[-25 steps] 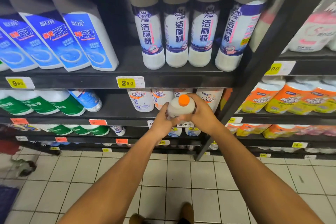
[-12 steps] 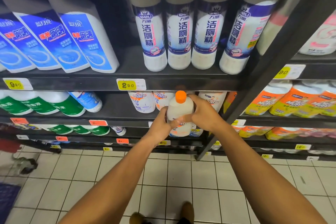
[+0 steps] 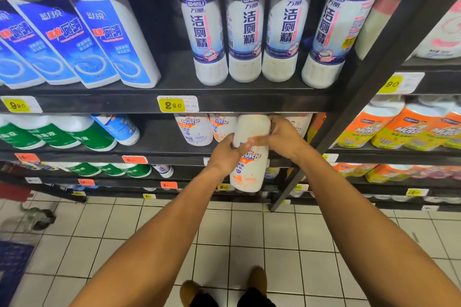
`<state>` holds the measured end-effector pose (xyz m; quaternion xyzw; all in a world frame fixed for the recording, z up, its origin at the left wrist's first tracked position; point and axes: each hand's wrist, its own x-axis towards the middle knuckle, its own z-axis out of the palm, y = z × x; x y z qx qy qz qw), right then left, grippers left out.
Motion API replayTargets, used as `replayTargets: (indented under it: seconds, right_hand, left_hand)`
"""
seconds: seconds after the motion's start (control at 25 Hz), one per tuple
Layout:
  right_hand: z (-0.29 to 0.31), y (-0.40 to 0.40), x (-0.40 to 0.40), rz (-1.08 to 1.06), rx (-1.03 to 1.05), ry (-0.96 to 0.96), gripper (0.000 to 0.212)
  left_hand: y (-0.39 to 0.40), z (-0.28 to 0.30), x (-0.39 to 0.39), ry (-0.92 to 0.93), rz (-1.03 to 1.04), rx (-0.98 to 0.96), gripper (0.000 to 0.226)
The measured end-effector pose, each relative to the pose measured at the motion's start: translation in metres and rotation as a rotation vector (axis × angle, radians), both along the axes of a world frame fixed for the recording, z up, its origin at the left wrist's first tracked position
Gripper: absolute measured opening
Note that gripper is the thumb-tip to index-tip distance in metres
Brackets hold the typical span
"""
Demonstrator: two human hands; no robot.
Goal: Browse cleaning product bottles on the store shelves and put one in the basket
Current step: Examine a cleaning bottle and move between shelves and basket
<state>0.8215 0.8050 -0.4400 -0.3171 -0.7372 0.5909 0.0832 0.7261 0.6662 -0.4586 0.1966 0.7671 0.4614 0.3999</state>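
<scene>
Between both hands (image 3: 225, 157), white orange-labelled bottle (image 3: 250, 157)

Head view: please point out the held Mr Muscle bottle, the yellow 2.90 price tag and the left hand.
Mr Muscle bottle (image 3: 249, 174), head view, lower label.
2.90 price tag (image 3: 174, 105), head view, yellow part.
Left hand (image 3: 224, 156), head view, back of hand.

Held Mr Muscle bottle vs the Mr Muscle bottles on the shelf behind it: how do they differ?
The held Mr Muscle bottle is off the shelf, gripped by the left hand and right hand; the shelved Mr Muscle bottles stand untouched. The held one shows nearly full height; the shelved ones' tops are hidden. Both are white with orange print.
</scene>
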Motion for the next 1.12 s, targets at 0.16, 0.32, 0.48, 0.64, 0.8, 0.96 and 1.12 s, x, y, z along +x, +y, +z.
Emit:
replayTargets:
  seconds: [0.16,0.32,0.48,0.64,0.8,0.96,1.12]
  right_hand:
    - [0.006,0.003,-0.005,-0.056,-0.029,0.037,0.028]
    - [0.004,0.001,-0.005,-0.181,0.012,0.061,0.021]
    - [0.007,0.001,-0.006,-0.184,0.078,0.044,0.031]
    - [0.003,0.003,-0.008,-0.208,0.176,-0.033,0.041]
    - [-0.001,0.007,-0.007,-0.208,0.164,0.0,0.042]
    - [-0.002,0.004,-0.01,-0.238,0.218,-0.016,0.032]
    - [-0.003,0.0,-0.01,-0.24,0.298,-0.039,0.023]
  left_hand:
    - [0.017,0.0,-0.002,0.024,0.084,0.047,0.044]
    - [0.03,0.0,-0.004,0.04,0.146,0.139,0.043]
    - [0.039,-0.004,-0.004,0.049,0.18,0.191,0.044]
    - [0.045,-0.013,-0.002,0.054,0.199,0.187,0.049]
    - [0.048,-0.016,-0.003,0.095,0.148,0.15,0.048]
    - [0.048,-0.01,-0.006,0.139,0.09,0.071,0.051]
    - [0.044,-0.011,-0.003,-0.015,0.203,0.069,0.051]
